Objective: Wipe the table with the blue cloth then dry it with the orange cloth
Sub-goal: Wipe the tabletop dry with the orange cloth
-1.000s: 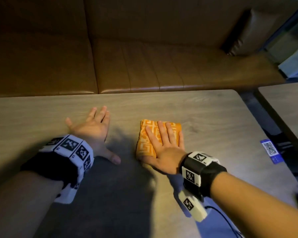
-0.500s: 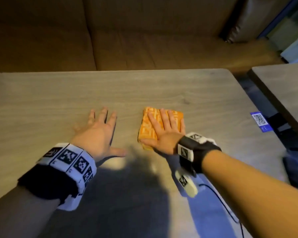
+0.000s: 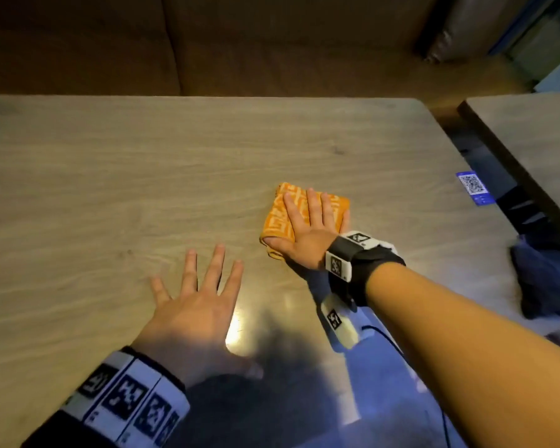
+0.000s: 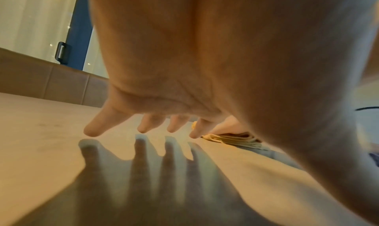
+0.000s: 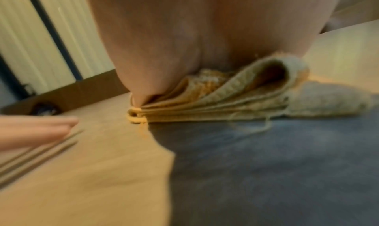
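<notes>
A folded orange patterned cloth lies on the wooden table, right of its middle. My right hand presses flat on the cloth with straight fingers; the right wrist view shows the palm on the cloth's stacked folds. My left hand hovers just above the table to the cloth's near left, fingers spread and holding nothing; the left wrist view shows its fingertips above their shadow. A dark blue cloth lies bunched at the table's right edge.
A brown leather bench runs behind the table's far edge. A second table stands to the right across a narrow gap. A blue QR sticker sits near the right edge.
My right hand has slid the orange cloth away from me and to the right. My left hand has lifted slightly off the table and stays spread.
</notes>
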Demonstrator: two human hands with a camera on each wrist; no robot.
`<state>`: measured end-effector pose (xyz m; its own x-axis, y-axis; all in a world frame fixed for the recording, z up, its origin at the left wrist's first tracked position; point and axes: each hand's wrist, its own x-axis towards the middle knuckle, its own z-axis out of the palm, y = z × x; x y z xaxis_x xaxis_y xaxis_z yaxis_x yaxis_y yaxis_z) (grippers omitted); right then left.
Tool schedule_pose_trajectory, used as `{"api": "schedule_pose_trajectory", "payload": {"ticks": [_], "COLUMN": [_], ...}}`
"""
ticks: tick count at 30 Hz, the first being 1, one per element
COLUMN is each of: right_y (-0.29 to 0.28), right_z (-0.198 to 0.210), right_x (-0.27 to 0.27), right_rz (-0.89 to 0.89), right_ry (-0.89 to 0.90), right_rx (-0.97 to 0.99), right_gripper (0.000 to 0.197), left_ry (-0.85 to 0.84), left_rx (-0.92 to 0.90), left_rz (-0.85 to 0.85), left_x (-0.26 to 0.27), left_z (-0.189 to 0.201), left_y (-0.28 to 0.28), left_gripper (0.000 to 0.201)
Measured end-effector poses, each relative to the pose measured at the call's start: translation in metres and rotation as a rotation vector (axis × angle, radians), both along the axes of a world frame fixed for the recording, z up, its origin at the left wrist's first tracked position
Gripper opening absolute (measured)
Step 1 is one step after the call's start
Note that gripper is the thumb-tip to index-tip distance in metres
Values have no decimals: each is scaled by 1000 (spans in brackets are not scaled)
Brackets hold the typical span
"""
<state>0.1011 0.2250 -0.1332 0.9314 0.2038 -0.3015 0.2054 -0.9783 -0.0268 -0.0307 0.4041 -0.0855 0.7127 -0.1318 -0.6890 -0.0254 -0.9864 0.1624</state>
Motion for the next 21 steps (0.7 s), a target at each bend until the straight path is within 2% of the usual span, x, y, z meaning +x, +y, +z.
{"api": "schedule_pose_trajectory", "payload": {"ticks": [2, 6, 8, 10, 13, 15, 18, 21], "right_y": [3, -32, -45, -38, -16, -20, -54, -83], "right_z": [-1, 10, 11, 9, 3, 1, 5, 2], "right_x": [-11, -107, -107, -80, -67, -100, -180, -219], "right_rz": [10, 273, 297, 193, 13, 78, 279, 323], "right_ry": [35, 45, 74, 75, 47, 17, -49, -61], "right_rx": [-8, -14, -35, -10, 18, 38, 65, 76], "right_gripper": [93, 97, 99, 102, 92, 90, 91, 88], "left_ry": [31, 99, 110, 110, 93, 110, 122, 124], "left_rx": [13, 19, 27, 37, 56, 62, 77, 84], "left_rz": [-10, -90, -106, -103, -94, -84, -81, -78], "left_x": [-19, -57, -66, -68, -69, -68, -67, -67], "left_z": [0, -1, -3, -1, -2, -3, -3, -6], "left_y": [-7, -15, -21, -25, -27, -27, -28, -30], "left_gripper": [156, 164, 167, 167, 168, 168, 169, 168]}}
